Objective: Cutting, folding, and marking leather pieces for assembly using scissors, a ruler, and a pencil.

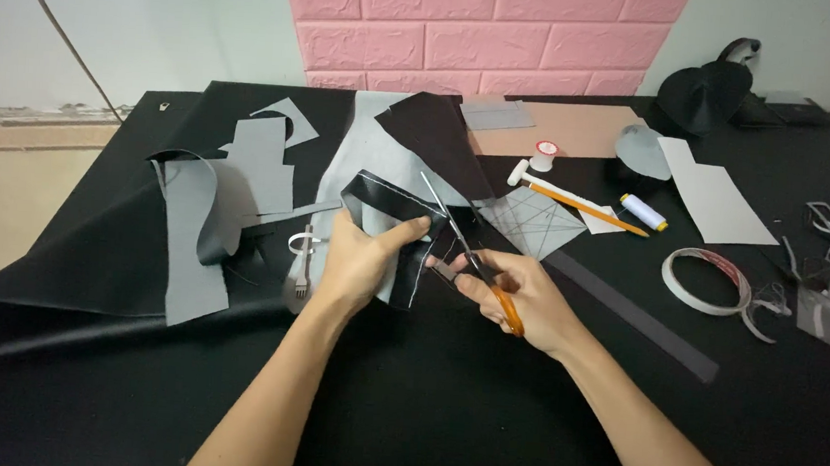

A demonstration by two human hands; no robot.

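Two hands worked over the black counter [404, 415], close together near its middle. The left hand [360, 263] had its grip pinched on a black leather piece [388, 207] with a pale marked line along its edge, thumb on top and fingers beneath, holding it lifted just off the counter. The right hand [512, 292] had its grip closed around the orange handles of the scissors [471, 256], whose blades pointed up and away and met the leather's right edge beside the left thumb. Cutting along the marked line seemed to be the step in hand. The next move would likely call for the left hand to keep the piece taut and turn it so that the blades could follow the line. Grey cut-offs [194, 239] lay to the left; a tape roll [705, 280], a pencil [589, 208] and a small white hammer [524, 175] lay well apart to the right.
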